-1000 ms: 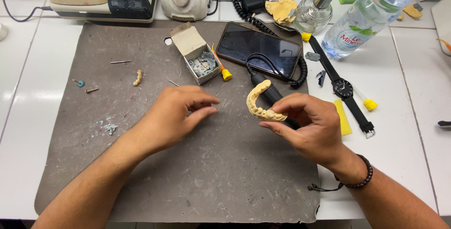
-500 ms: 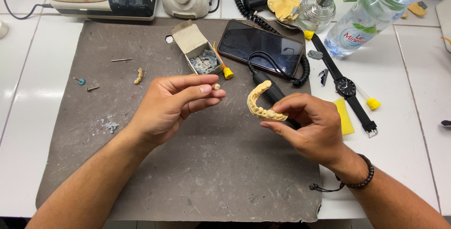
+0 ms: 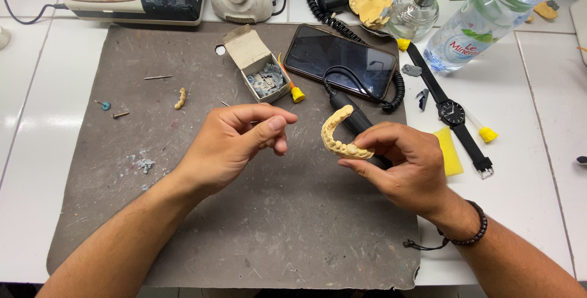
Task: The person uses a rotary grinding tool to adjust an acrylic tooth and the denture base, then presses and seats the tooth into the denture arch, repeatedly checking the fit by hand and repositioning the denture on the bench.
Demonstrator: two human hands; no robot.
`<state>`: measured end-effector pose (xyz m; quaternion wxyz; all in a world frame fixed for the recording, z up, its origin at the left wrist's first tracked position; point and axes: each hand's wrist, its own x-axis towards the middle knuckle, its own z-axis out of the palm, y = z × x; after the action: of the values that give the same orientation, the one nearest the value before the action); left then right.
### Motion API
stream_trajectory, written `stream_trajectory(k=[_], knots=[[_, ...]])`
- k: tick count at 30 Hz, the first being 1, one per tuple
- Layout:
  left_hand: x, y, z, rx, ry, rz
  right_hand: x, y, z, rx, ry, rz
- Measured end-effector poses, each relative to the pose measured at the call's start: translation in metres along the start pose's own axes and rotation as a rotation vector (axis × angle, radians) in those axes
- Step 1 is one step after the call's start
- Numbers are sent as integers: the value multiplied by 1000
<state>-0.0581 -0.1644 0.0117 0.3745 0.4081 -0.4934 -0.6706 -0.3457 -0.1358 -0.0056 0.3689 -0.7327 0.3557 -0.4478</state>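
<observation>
Head view: your right hand (image 3: 400,166) pinches the yellow dental cast (image 3: 340,134) above the grey mat (image 3: 183,224), hiding its rear end; your left hand (image 3: 235,142) curls its fingers together, contents unclear; a small open cardboard box (image 3: 255,62) sits beyond; a clear bottle (image 3: 483,20) is cut off at the top right.

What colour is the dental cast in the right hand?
The dental cast in the right hand is pale yellow, seen best in the head view.
</observation>
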Motion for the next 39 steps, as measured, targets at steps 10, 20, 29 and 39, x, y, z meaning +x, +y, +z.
stream_trajectory(k=[10,20,29,39], knots=[[-22,14,27,364,-29,383,-1,-1,4,-97,-18,-44],[-21,13,31,516,37,479,0,0,6,-118,-37,-21],[-23,8,32,672,-4,609,2,-3,6,-126,-89,-23],[-25,-6,39,906,-14,649,0,-4,12,-126,-140,-67]])
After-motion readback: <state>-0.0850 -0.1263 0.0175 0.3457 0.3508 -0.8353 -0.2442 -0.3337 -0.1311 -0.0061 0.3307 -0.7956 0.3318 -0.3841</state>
